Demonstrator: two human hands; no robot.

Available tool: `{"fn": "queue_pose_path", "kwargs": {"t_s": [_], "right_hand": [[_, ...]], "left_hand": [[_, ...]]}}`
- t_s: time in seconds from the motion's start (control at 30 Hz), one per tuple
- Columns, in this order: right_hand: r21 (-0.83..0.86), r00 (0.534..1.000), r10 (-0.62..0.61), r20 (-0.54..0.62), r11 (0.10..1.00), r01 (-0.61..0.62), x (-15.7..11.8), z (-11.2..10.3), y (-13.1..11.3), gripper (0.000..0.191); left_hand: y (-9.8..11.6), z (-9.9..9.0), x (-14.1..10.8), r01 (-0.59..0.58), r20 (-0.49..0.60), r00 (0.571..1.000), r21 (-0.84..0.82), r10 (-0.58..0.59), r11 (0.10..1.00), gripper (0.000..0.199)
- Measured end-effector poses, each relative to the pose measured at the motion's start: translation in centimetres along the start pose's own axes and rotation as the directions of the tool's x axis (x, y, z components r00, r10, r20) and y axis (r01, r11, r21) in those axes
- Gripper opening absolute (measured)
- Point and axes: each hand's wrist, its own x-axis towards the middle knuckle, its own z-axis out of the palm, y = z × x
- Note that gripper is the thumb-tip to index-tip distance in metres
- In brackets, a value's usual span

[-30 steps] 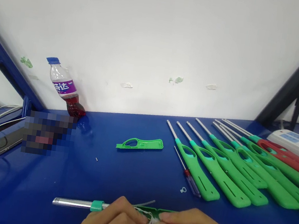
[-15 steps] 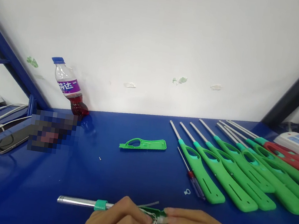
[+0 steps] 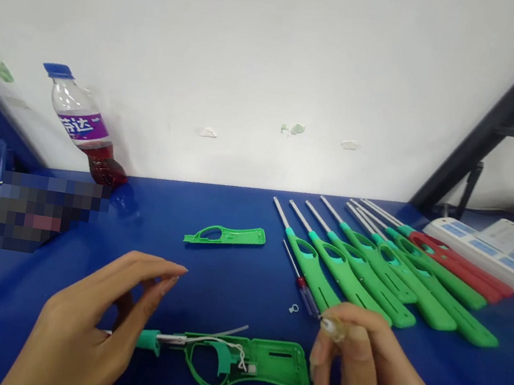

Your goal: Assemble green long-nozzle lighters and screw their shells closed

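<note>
My right hand [image 3: 375, 371] grips a small translucent lighter gas tank [image 3: 336, 328] between thumb and fingers, its white valve end pointing left; most of the tank is hidden by the fingers. Below and between my hands lies an opened green gas lighter [image 3: 279, 366], its inner side facing up. White wires [image 3: 238, 347] and a teal trigger [image 3: 223, 360] sit within this half shell. My left hand [image 3: 98, 317] hovers over the lighter's metal tube end, thumb and index tips close together but apart, with nothing visible between them.
The other green shell half [image 3: 241, 236] lies farther back. A screwdriver [image 3: 301, 286] and a small pale ring part [image 3: 293, 309] are beside a row of assembled green lighters [image 3: 359, 285]. Red lighters [image 3: 462, 268] and a white power strip [image 3: 494, 253] stand right, a drink bottle [image 3: 85, 128] left.
My hands have separated. The right has lifted the gas tank out of the shell and up to the right; the left has moved off the wires to the left. The view has turned slightly right.
</note>
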Motion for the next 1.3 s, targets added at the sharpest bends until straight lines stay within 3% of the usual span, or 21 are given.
{"fn": "queue_pose_path", "kwargs": {"t_s": [0.17,0.27,0.33,0.4,0.5,0.57,0.7,0.8,0.87,1.07,1.3], "right_hand": [[-0.039,0.983,0.033,0.181,0.999,-0.026,0.9,-1.1,0.8,0.03],[-0.15,0.975,0.046,0.215,0.989,-0.014,1.2,-1.6,1.1,0.036],[-0.226,0.973,-0.011,0.228,0.972,0.064,1.5,-1.9,1.0,0.041],[-0.298,0.957,-0.143,0.253,0.929,0.218,1.8,-2.4,0.6,0.045],[-0.414,0.876,-0.341,0.341,0.782,0.466,2.7,-2.9,0.1,0.047],[-0.467,0.826,-0.402,0.396,0.686,0.558,3.4,-3.1,0.0,0.046],[-0.472,0.749,-0.373,0.547,0.602,0.644,4.4,-3.4,0.9,0.025],[-0.432,0.653,-0.332,0.681,0.538,0.724,4.9,-3.6,2.1,0.024],[-0.439,0.626,-0.333,0.705,0.489,0.754,5.1,-3.6,2.8,0.024],[-0.464,0.608,-0.418,0.675,0.401,0.79,5.0,-2.9,3.2,0.028],[-0.493,0.644,-0.346,0.682,0.432,0.755,5.0,-3.0,3.0,0.025]], "left_hand": [[0.2,0.7,-0.5,-0.018,0.033,0.999,-0.002,0.018,1.0,0.012],[0.4,0.9,-0.7,-0.029,0.025,0.999,-0.016,0.029,0.999,0.009],[0.4,0.9,-0.8,-0.04,0.025,0.999,-0.019,0.04,0.999,0.01],[0.4,1.0,-0.8,-0.06,0.034,0.998,-0.02,0.061,0.998,0.009],[0.4,1.1,-0.7,-0.084,0.048,0.995,-0.027,0.086,0.996,0.009],[0.5,1.2,-0.7,-0.089,0.049,0.995,-0.029,0.091,0.996,0.008],[0.6,1.2,-0.7,-0.088,0.059,0.994,-0.024,0.089,0.996,0.008],[0.7,1.2,-0.7,-0.105,0.063,0.992,-0.028,0.106,0.994,0.007],[0.7,1.3,-0.7,-0.127,0.061,0.99,-0.036,0.129,0.991,0.006],[1.1,1.3,-0.5,-0.129,0.081,0.988,-0.07,0.135,0.989,0.007],[1.5,1.3,-0.4,-0.163,0.083,0.982,-0.079,0.17,0.983,0.01]]}}
